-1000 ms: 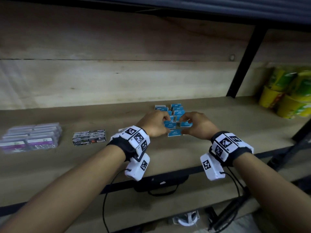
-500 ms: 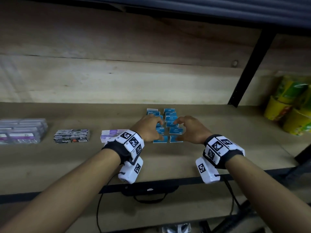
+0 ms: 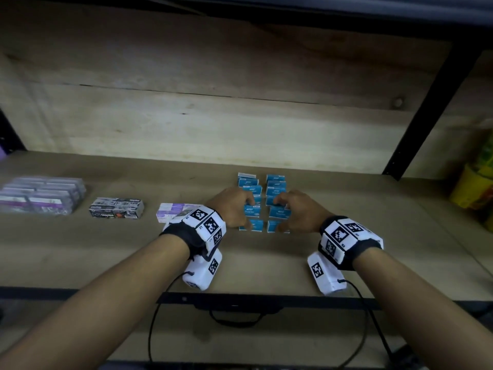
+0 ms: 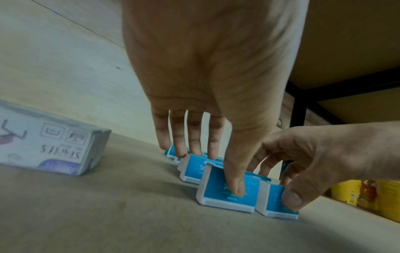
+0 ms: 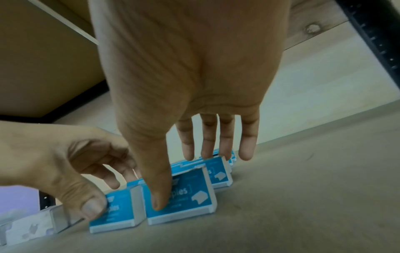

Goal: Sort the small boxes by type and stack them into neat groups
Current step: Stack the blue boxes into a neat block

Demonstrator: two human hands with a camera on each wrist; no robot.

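Several small blue staple boxes (image 3: 276, 182) stand on the wooden shelf (image 3: 266, 265) in two columns side by side. My left hand (image 3: 244, 213) arches over the left column: its thumb presses the front of the nearest box (image 4: 214, 190) and its fingers reach down onto the boxes behind. My right hand (image 3: 284, 214) holds the right column the same way, thumb on its nearest box (image 5: 190, 195). Each hand squeezes its column between thumb and fingers. The middle boxes are hidden under the hands.
Left of the hands lie a white-and-purple staple box (image 3: 173, 210), a black-and-grey pack (image 3: 116, 208) and a pile of purple packs (image 3: 40, 194). Yellow-green cups (image 3: 472, 188) stand at the right past a black upright (image 3: 426, 108). A cable (image 3: 234, 319) hangs below the front edge.
The blue boxes stood in a loose cluster a second ago and now form two straight columns. Both hands have spread along the columns, thumbs dropping to the nearest boxes.
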